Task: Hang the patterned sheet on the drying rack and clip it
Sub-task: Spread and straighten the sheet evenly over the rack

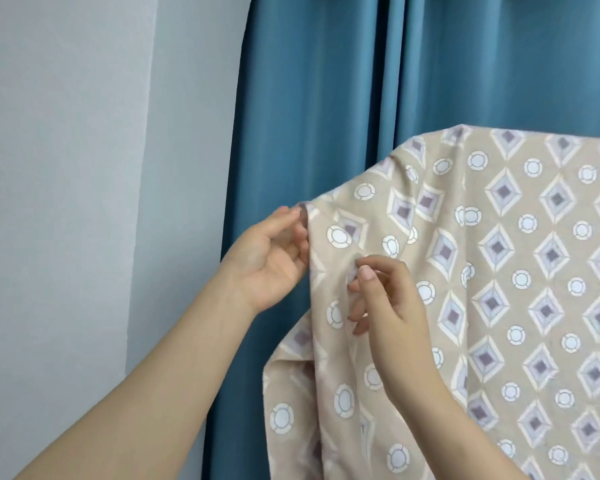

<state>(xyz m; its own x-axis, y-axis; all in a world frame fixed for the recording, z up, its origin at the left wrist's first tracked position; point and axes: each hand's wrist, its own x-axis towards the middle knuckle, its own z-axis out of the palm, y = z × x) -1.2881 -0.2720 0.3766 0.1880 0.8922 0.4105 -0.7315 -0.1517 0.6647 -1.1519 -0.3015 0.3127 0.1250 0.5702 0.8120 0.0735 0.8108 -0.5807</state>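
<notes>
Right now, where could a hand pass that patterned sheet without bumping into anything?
Open air lies above the patterned sheet, in front of the blue curtain, and left of the left hand, before the grey wall. It is crowded along the sheet's left edge, where the left hand pinches the corner and the right hand pinches a fold.

The scene is viewed from a single head-worn camera, aimed forward at close range toward the patterned sheet [499, 271] and blue curtain [326, 98].
</notes>
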